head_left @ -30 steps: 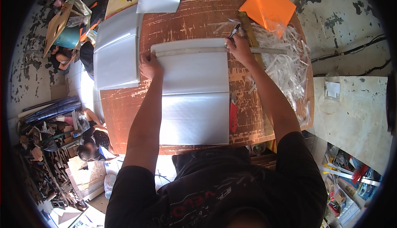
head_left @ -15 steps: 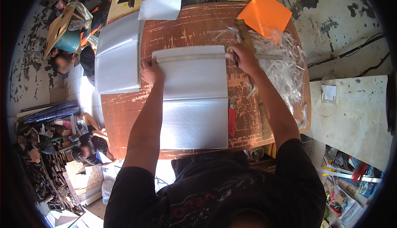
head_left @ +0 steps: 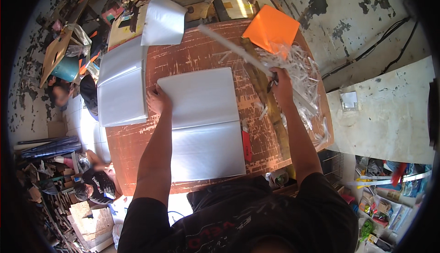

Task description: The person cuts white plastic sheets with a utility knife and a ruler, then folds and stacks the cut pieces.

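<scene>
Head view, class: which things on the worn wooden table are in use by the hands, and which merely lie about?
In use:
left hand pressing the large white plastic sheet
right hand gripping a long white strip

Lying about:
orange square sheet
pile of clear plastic shavings
stack of white sheets

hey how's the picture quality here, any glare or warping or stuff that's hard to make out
Head view: strong fisheye, the round table edge bends and the corners go black; sunlight glares off the white sheet under the left hand and the top of the frame is washed out; the strip by the right hand looks slightly smeared; rim clutter is dark.
</scene>
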A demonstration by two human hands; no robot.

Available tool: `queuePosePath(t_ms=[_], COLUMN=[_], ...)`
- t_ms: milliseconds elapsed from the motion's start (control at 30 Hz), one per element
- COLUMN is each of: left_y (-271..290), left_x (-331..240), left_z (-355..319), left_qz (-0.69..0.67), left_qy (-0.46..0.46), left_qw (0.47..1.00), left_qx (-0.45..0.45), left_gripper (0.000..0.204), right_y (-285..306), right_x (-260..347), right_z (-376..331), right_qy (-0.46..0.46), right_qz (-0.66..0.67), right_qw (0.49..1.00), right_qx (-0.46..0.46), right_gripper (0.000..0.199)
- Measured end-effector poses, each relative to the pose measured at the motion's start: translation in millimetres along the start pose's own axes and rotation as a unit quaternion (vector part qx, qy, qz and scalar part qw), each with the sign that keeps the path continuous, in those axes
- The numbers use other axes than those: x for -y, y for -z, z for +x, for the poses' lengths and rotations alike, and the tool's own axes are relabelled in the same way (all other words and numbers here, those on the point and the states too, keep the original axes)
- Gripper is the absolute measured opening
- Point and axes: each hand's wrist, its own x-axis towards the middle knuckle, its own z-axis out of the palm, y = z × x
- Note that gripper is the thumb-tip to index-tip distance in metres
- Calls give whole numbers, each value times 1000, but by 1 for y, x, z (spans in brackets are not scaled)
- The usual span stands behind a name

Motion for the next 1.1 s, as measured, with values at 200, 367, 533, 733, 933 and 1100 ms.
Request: queuePosePath(t_ms=[200, 367, 533, 733, 933, 1100], left_y=[-4, -13, -5, -5, -9, -8], left_x=[-15, -9, 4, -4, -7, -5], left_z=[-7, -4, 0, -7, -4, -4], left_qz=[-6, -5, 8, 15, 6, -24], left_qy=[-11, -21, -8, -19, -48, -42], left_qw=[1000, 999, 1000, 999, 999, 999], left_qx=[23, 29, 17, 25, -3, 11], left_gripper=[43, 42, 43, 37, 33, 34], right_y=[25, 36, 49, 69, 65, 64], right_x=[-69, -67, -17, 14, 2, -5], right_z=[-22, -34, -97, -215, -217, -216], right_qy=[-39, 44, -111, -199, -226, -267], right_qz=[-107, -281, -177, -231, -197, -209], right_qw=[988, 953, 977, 949, 951, 938], right_qx=[-108, -104, -38, 86, 68, 74], right_gripper=[42, 48, 26, 54, 59, 57])
